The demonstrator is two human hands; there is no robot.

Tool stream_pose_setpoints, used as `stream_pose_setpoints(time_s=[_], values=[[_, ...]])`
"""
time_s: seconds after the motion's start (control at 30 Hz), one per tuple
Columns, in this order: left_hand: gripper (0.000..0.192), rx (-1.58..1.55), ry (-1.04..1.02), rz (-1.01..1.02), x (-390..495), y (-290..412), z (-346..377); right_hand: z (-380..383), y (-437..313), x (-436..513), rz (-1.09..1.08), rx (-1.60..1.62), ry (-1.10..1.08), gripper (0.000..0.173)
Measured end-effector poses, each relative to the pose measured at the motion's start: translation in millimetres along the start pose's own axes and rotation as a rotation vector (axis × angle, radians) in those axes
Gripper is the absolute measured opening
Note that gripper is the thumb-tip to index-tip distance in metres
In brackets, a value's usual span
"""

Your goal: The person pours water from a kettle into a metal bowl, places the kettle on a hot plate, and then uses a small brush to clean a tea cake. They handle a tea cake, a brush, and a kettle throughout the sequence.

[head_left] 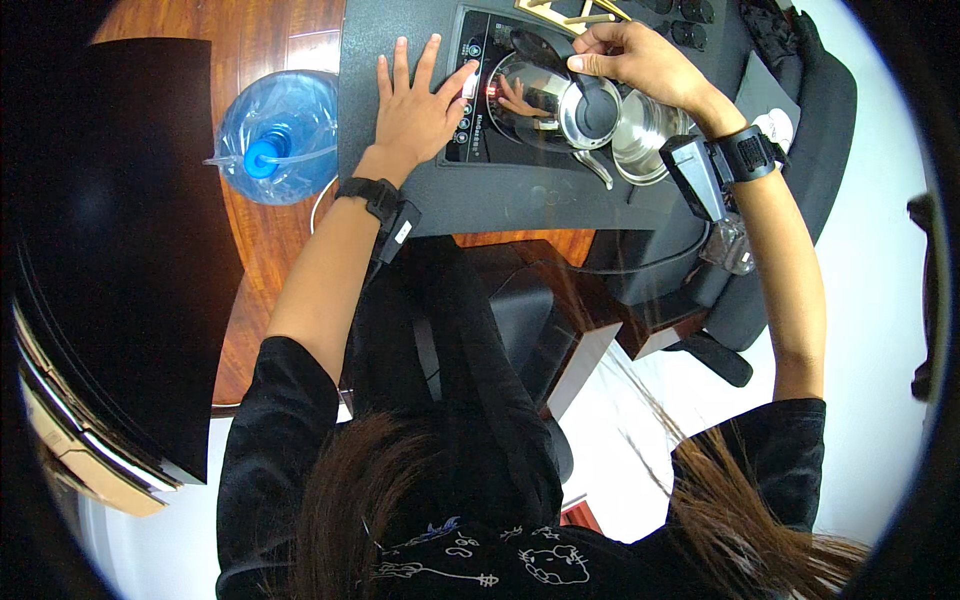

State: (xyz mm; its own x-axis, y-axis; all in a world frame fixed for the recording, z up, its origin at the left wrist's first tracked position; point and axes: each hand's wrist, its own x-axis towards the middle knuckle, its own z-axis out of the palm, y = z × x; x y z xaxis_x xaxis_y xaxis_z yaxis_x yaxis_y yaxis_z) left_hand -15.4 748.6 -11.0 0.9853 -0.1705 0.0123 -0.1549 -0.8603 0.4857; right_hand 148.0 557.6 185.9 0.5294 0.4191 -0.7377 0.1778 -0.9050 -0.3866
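A shiny stainless steel kettle (pixel 525 90) with a black lid (pixel 596 112) sits on a black glass electric heating base (pixel 478 154). My right hand (pixel 641 64) holds its black handle (pixel 541 49) between thumb and fingers. At the left edge of the base, my left hand (pixel 420 109) is palm down with fingers spread. Its index fingertip is over the row of touch buttons; whether it presses one I cannot tell. Red lit digits show near the kettle's side. An uncovered stainless steel pot (pixel 645 139) stands right of the kettle, close to my right wrist.
A blue plastic water jug (pixel 247 112) with a tube stands left of the dark table (pixel 517 199). Behind the kettle is a light wooden rack (pixel 559 13), with several dark cups (pixel 694 15) at the back right. A black cable (pixel 630 270) hangs below the table edge.
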Motion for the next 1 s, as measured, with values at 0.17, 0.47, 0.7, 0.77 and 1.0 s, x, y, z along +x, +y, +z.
stream_pose_setpoints(time_s=[0.17, 0.47, 0.7, 0.77, 1.0], values=[[0.050, -0.001, 0.023, -0.017, 1.3, 4.3, -0.4, 1.8, 0.3, -2.0, 0.013, -0.114, 0.049, 0.035], [0.049, 0.034, 0.037, -0.052, 4.0, 10.1, 1.0, 37.8, 6.7, -16.0, 0.013, -0.012, 0.389, 0.048], [0.050, 0.002, 0.054, -0.051, 4.4, 10.0, -0.5, 56.5, -4.1, -19.9, -0.024, 0.159, 0.777, 0.034], [0.053, -0.039, 0.122, -0.028, 4.4, 8.6, -0.8, 64.7, -8.1, -24.8, -0.017, 0.501, 0.995, 0.035], [0.056, -0.160, 0.157, -0.047, -0.7, 0.8, -2.4, 129.0, -33.1, -65.8, 0.060, 1.071, 1.214, 0.015]])
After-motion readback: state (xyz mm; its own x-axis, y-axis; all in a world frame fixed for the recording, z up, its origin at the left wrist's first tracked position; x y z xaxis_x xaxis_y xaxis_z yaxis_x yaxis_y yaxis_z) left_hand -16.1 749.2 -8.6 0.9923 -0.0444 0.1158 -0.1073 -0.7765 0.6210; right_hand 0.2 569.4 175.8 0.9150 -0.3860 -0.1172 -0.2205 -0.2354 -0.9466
